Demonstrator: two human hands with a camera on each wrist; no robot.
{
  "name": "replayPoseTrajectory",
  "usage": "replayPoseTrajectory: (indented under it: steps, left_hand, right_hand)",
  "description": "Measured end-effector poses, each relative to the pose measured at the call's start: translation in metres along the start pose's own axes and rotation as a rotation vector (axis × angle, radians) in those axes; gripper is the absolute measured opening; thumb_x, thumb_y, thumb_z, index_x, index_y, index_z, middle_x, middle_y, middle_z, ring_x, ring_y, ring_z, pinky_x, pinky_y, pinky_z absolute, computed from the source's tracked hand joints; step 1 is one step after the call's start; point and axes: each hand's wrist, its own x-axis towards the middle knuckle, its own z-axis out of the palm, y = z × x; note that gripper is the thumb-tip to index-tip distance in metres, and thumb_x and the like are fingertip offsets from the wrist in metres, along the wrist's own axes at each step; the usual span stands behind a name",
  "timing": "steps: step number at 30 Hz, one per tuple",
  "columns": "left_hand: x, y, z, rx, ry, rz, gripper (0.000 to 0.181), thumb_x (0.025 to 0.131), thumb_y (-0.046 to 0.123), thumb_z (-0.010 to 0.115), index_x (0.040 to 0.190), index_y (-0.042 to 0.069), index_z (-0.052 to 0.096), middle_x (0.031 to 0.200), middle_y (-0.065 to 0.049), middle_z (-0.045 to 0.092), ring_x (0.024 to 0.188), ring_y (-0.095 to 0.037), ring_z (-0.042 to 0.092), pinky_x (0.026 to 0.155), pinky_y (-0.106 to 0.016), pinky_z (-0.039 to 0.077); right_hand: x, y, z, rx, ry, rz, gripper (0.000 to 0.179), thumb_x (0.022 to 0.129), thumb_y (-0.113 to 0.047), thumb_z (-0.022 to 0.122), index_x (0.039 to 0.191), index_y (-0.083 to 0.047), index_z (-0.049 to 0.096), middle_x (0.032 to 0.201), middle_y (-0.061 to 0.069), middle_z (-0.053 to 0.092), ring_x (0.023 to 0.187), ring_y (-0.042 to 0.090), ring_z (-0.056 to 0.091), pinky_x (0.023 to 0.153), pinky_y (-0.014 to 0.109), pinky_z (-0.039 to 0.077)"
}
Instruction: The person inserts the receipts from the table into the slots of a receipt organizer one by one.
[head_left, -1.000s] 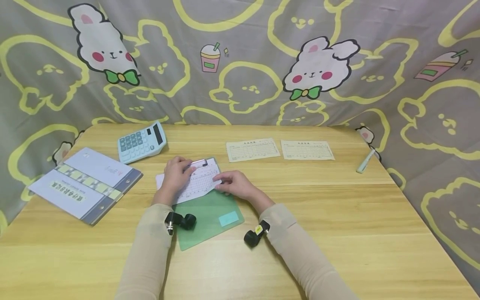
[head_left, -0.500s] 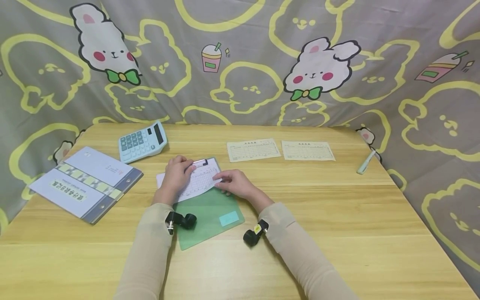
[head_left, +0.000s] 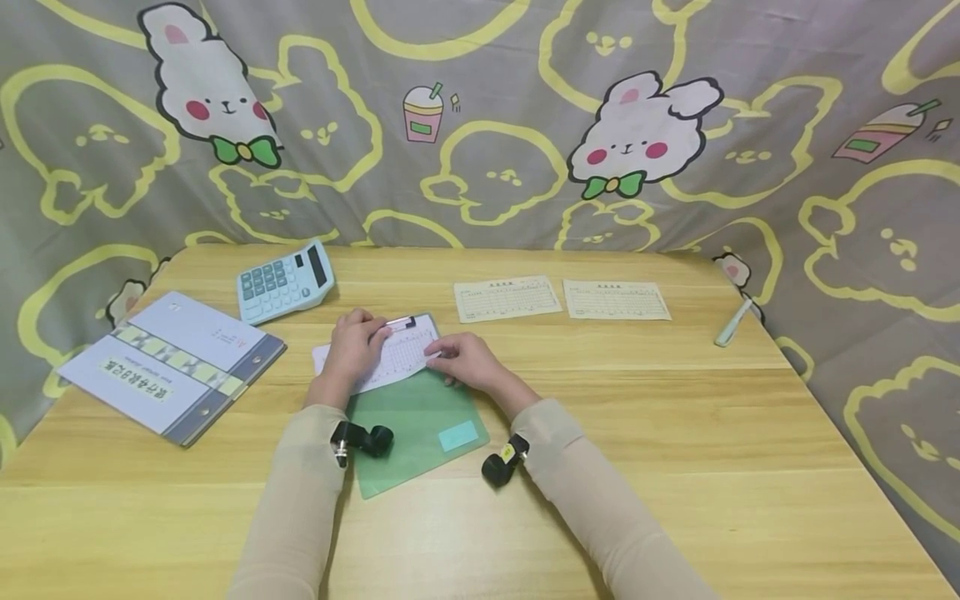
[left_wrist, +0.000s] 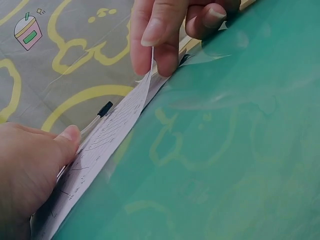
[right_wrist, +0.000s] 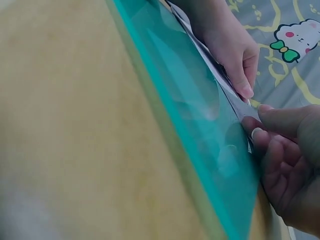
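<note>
A green clipboard (head_left: pixel 408 442) with a pale turquoise label lies at a slant in front of me. White printed form sheets (head_left: pixel 397 367) cover its far part, under a metal clip (head_left: pixel 400 325) with a black end. My left hand (head_left: pixel 351 354) holds the clipboard's far edge at the clip, its thumb beside the wire in the left wrist view. Thumb and fingers of my right hand (head_left: pixel 467 360) pinch the right edge of a sheet (right_wrist: pixel 243 111), which bends upward and bares green plastic below. In the left wrist view, the sheet's corner runs between those fingertips.
A light blue calculator (head_left: pixel 285 283) stands at back left, near a lilac ledger binder (head_left: pixel 172 367). Two cream slips (head_left: pixel 507 299) lie side by side at the back. A pale green pen (head_left: pixel 732 323) is at the right edge. A patterned curtain (head_left: pixel 495 100) hangs behind the table.
My right hand has moved slightly up and away from me, lifting the sheet's near edge so more green shows. My left hand stays in place.
</note>
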Motion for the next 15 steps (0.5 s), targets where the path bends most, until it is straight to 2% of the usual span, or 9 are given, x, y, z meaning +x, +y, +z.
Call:
replayPoseTrajectory:
  steps: [5, 15]
  left_hand:
    - [0.0001, 0.0, -0.0005, -0.006, -0.006, -0.008, 0.035, 0.09, 0.023, 0.045, 0.117, 0.003, 0.053, 0.105, -0.011, 0.044, 0.099, -0.027, 0.035, 0.082, -0.041, 0.03]
    - [-0.0008, 0.0006, -0.0004, 0.004, 0.002, 0.017, 0.035, 0.091, 0.023, 0.044, 0.117, 0.001, 0.053, 0.103, -0.012, 0.044, 0.097, -0.028, 0.036, 0.081, -0.041, 0.031]
  right_hand:
    - [0.0044, -0.0022, 0.0001, -0.023, 0.002, 0.014, 0.019, 0.079, -0.013, 0.063, 0.097, -0.007, 0.064, 0.07, 0.002, 0.059, 0.045, 0.014, 0.049, 0.042, 0.024, 0.042]
    - [0.0065, -0.0047, 0.0018, -0.039, 0.012, 0.051, 0.019, 0.079, -0.012, 0.062, 0.098, -0.007, 0.063, 0.069, 0.002, 0.059, 0.042, 0.013, 0.048, 0.041, 0.023, 0.04]
